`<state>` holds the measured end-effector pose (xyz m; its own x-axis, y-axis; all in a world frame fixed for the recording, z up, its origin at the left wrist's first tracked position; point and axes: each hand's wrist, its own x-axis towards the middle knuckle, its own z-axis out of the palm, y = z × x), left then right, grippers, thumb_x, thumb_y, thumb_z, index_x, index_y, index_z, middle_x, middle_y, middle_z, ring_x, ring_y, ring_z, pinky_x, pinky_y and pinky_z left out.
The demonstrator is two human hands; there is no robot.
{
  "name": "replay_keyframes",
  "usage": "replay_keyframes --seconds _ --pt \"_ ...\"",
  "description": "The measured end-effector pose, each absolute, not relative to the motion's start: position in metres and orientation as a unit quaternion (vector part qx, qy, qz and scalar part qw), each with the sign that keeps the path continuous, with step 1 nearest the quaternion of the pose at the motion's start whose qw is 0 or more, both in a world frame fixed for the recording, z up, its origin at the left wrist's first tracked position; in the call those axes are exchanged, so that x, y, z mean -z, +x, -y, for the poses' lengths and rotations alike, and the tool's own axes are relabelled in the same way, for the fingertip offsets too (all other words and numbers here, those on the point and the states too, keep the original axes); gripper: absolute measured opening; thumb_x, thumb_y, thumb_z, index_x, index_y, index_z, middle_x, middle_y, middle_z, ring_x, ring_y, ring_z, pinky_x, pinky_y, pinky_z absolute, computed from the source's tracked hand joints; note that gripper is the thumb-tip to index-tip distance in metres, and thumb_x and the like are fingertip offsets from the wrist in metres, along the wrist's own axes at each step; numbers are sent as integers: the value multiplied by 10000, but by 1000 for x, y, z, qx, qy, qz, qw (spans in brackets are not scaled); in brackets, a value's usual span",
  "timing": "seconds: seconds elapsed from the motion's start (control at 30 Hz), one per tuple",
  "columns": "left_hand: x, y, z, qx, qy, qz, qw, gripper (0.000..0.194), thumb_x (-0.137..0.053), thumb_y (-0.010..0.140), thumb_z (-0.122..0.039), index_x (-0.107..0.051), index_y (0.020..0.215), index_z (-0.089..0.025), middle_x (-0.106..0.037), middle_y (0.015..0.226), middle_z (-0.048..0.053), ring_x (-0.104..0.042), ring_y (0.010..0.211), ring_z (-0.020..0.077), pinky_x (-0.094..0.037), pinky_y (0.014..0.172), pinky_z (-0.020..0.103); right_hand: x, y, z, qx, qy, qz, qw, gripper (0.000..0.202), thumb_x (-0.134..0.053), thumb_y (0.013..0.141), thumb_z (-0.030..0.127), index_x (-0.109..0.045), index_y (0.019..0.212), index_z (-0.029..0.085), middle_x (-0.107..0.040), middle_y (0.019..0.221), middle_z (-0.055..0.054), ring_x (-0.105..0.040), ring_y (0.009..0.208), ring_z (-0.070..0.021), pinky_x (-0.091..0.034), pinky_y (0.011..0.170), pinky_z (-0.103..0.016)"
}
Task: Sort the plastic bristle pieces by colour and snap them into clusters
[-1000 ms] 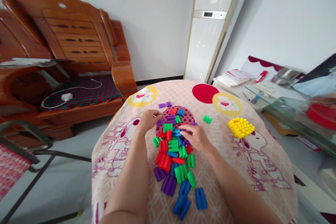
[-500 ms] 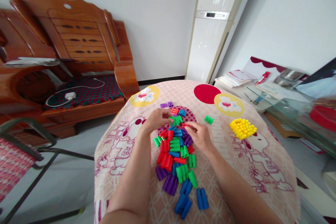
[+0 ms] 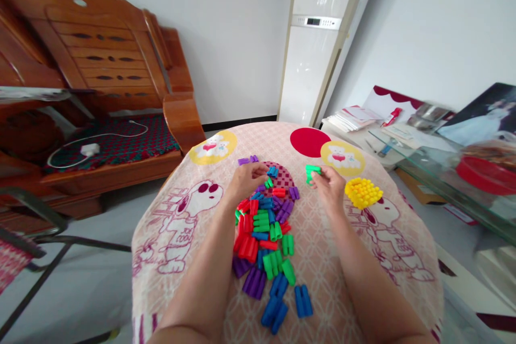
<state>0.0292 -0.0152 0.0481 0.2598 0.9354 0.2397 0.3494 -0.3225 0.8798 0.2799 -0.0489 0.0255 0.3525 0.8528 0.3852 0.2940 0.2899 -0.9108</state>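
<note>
My right hand (image 3: 328,185) pinches a green plastic building block (image 3: 313,170) made of joined tubes, over the right part of the table. Whether one or two green blocks are at its fingertips, I cannot tell. My left hand (image 3: 248,180) is low over the cloth at the far end of the block pile, thumb and fingers bent but apart. Close to its fingertips lie a blue block (image 3: 273,172) and a small green block (image 3: 268,183). Nearer me spreads the pile, with red blocks (image 3: 248,247), purple blocks (image 3: 255,282) and blue blocks (image 3: 274,312).
A yellow cluster of blocks (image 3: 363,193) sits to the right. Purple blocks (image 3: 248,160) lie beyond my left hand. The round table has a patterned cloth (image 3: 322,258). A wooden sofa (image 3: 108,64) stands at left, a glass-topped table (image 3: 423,172) at right.
My right hand has moved right, away from the pile, to the green block there. A red block lies on the cloth where it was. My left hand stays near the far blocks.
</note>
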Motion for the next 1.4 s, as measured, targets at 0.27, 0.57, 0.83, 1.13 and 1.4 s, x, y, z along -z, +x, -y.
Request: replay_keyframes --seconds 0.27,0.57,0.83,1.13,1.4 --pt "-45 17 12 -391 702 -500 322 286 -621 760 -336 -730 926 -130 -739 792 48 -679 737 177 -531 695 267 0 333 27 -4 -634 608 478 341 -516 780 379 -742 920 165 -748 939 -128 -673 877 -265 -523 859 -400" --pt "-44 23 13 -319 765 -504 244 272 -527 810 -220 -748 964 -186 -757 949 42 -687 877 192 -523 868 309 10 336 20 -30 -645 668 370 445 -387 883 349 -725 1078 137 -734 1063 -158 -667 995 -270 -502 907 -397" --pt "-31 18 9 -285 795 -482 234 313 -593 704 -144 -762 962 -200 -743 1051 48 -655 1029 225 -484 1002 359 -40 281 55 -84 -586 688 420 295 -522 867 377 -738 852 177 -739 802 -71 -641 721 -191 -485 704 -281" --pt "-27 6 7 -299 747 -553 213 303 -553 784 -215 -769 995 -187 -747 894 46 -665 836 197 -511 852 310 -53 202 103 -196 -430 871 138 249 -752 768 371 -757 986 252 -698 650 -9 -631 603 -167 -367 562 -240" --pt "-27 8 5 -308 732 -564 224 299 -557 782 -230 -770 990 -200 -756 932 36 -671 851 192 -518 836 290 -53 202 103 -147 -443 875 125 128 -681 835 320 -711 770 213 -691 676 -42 -636 645 -173 -391 603 -248"
